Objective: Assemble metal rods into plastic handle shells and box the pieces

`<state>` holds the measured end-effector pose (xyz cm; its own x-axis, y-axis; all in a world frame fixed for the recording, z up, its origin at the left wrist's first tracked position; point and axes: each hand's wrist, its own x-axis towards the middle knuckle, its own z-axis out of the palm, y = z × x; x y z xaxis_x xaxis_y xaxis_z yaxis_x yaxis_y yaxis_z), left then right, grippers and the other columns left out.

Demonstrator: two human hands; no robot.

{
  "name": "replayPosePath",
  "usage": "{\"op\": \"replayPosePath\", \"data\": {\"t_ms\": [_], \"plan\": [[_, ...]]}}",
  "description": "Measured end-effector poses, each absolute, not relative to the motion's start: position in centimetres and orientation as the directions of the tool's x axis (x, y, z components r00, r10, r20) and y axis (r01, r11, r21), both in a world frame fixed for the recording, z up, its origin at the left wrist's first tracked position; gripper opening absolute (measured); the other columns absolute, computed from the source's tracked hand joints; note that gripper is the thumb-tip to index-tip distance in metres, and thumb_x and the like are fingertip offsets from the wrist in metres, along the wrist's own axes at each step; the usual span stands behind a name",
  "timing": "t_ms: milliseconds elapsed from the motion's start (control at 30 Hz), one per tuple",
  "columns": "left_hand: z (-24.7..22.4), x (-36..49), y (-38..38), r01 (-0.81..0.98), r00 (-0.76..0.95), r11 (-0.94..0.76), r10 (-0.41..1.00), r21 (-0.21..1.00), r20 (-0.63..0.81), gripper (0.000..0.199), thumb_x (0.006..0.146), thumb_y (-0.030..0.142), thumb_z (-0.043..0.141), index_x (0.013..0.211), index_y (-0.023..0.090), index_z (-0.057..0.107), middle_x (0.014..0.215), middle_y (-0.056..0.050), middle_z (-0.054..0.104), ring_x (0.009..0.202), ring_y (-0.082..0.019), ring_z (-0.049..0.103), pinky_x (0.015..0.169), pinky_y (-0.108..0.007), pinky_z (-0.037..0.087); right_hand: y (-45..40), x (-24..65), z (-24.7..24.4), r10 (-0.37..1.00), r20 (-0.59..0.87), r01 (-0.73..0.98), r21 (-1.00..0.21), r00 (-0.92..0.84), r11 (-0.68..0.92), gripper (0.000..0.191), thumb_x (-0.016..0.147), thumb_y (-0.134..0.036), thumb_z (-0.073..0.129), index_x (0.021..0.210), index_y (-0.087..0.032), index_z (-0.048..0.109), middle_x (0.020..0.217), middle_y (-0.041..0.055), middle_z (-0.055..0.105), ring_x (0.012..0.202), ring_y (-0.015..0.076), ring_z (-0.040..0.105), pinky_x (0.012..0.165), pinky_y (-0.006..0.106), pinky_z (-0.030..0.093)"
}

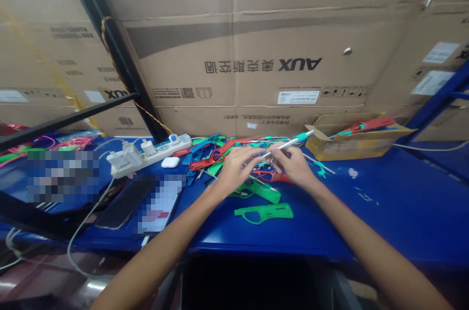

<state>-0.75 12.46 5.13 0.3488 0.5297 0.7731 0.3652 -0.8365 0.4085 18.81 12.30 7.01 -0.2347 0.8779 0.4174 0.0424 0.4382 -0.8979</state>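
Between the hands, a metal rod (284, 148) with a teal grip (302, 137) slants up and to the right, above a blue bench (384, 212). The right hand (293, 166) is narrow, its fingers curled around the rod's shaft, holding it. The left hand (238, 168) is narrow too, with its fingertips (254, 152) reaching in toward the rod's near end; whether they touch it or pinch something small there cannot be told. Under both hands lies a heap of plastic parts (220, 156) in red, blue, green and teal, many of them long open frames. A red frame (273, 176) sits just below the right hand, and a green frame (256, 191) just below the left, with a second green frame (264, 212) nearer the body. Left of the left hand are a white power strip (150, 153), a white earbud case (170, 162) and a phone (124, 202). Right of the right hand, an open cardboard box (355, 146) holds a red-and-teal part (366, 125). Beyond the hands, large cartons (234, 55) carry "AUX" and the Chinese 奥克斯空调, inverted in this view; a white label (298, 97) on them is too small to read.
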Motion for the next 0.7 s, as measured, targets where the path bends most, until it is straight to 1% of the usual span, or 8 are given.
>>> {"op": "replayPosePath", "data": {"t_ms": [167,267,367,467,500,567,633,700], "plan": [[4.9,-0.5,12.3,0.398,0.418,-0.844,0.516,0.359,0.748,0.037,0.098,0.036,0.066,0.132,0.022,0.064,0.091,-0.006,0.077,0.087,-0.024,0.07,0.091,-0.041,0.048,12.5,19.1,6.9,0.854,0.438,0.176,-0.851,-0.281,0.494,0.054,0.088,-0.071,0.06,0.07,-0.02,0.059,0.055,-0.0027,0.053,0.047,0.0119,0.045,0.047,0.026,0.035],[5.0,-0.5,12.1,0.438,0.455,-0.855,0.477,0.277,0.752,0.052,0.096,0.041,0.068,0.142,0.022,0.053,0.111,-0.01,0.074,0.101,-0.027,0.068,0.095,-0.044,0.049,12.6,19.2,6.8,0.841,0.432,0.234,-0.825,-0.327,0.514,0.058,0.087,-0.074,0.058,0.065,-0.02,0.056,0.054,-0.0031,0.051,0.049,0.0121,0.044,0.05,0.026,0.035],[5.4,-0.4,11.5,0.485,0.437,-0.865,0.369,0.131,0.82,0.066,0.095,0.045,0.068,0.151,0.022,0.041,0.14,-0.016,0.057,0.128,-0.031,0.056,0.105,-0.048,0.047,12.5,19.2,6.9,0.824,0.407,0.267,-0.807,-0.394,0.527,0.062,0.089,-0.077,0.051,0.063,-0.021,0.05,0.053,-0.0035,0.048,0.05,0.0119,0.042,0.051,0.026,0.034],[6.1,-0.2,10.9,0.51,0.494,-0.86,0.292,-0.001,0.819,0.072,0.095,0.045,0.067,0.154,0.022,0.033,0.154,-0.017,0.044,0.146,-0.033,0.038,0.119,-0.055,0.032,12.2,19.2,7.0,0.799,0.371,0.292,-0.789,-0.473,0.54,0.063,0.093,-0.075,0.047,0.062,-0.02,0.05,0.056,-0.0028,0.048,0.053,0.0118,0.041,0.053,0.026,0.034],[6.3,-0.1,10.7,0.51,0.536,-0.859,0.291,-0.03,0.792,0.072,0.096,0.045,0.065,0.155,0.022,0.032,0.154,-0.015,0.046,0.146,-0.032,0.038,0.123,-0.056,0.025,12.1,19.2,7.1,0.788,0.357,0.3,-0.782,-0.502,0.546,0.062,0.094,-0.073,0.047,0.063,-0.019,0.052,0.057,-0.0024,0.05,0.054,0.012,0.042,0.054,0.026,0.035],[6.4,-0.1,10.6,0.512,0.606,-0.857,0.315,-0.054,0.73,0.071,0.097,0.048,0.061,0.155,0.022,0.031,0.142,-0.013,0.058,0.137,-0.031,0.049,0.124,-0.058,0.019,12.0,19.1,7.0,0.765,0.328,0.316,-0.767,-0.554,0.558,0.061,0.095,-0.07,0.048,0.064,-0.018,0.056,0.059,-0.002,0.051,0.056,0.0121,0.042,0.055,0.026,0.035],[6.3,-0.1,10.7,0.518,0.636,-0.855,0.361,-0.03,0.682,0.072,0.097,0.053,0.058,0.156,0.021,0.031,0.129,-0.011,0.066,0.121,-0.029,0.059,0.121,-0.056,0.025,11.9,19.1,6.8,0.748,0.308,0.333,-0.751,-0.588,0.571,0.062,0.095,-0.069,0.048,0.06,-0.018,0.054,0.056,-0.0029,0.048,0.054,0.0115,0.04,0.053,0.026,0.033],[6.0,-0.2,11.0,0.528,0.636,-0.849,0.416,0.026,0.65,0.075,0.096,0.055,0.057,0.155,0.017,0.031,0.121,-0.011,0.069,0.109,-0.028,0.062,0.111,-0.052,0.036,11.9,19.2,6.8,0.739,0.3,0.351,-0.732,-0.604,0.584,0.063,0.096,-0.068,0.047,0.057,-0.018,0.052,0.052,-0.004,0.044,0.051,0.0107,0.037,0.051,0.026,0.03]]}}
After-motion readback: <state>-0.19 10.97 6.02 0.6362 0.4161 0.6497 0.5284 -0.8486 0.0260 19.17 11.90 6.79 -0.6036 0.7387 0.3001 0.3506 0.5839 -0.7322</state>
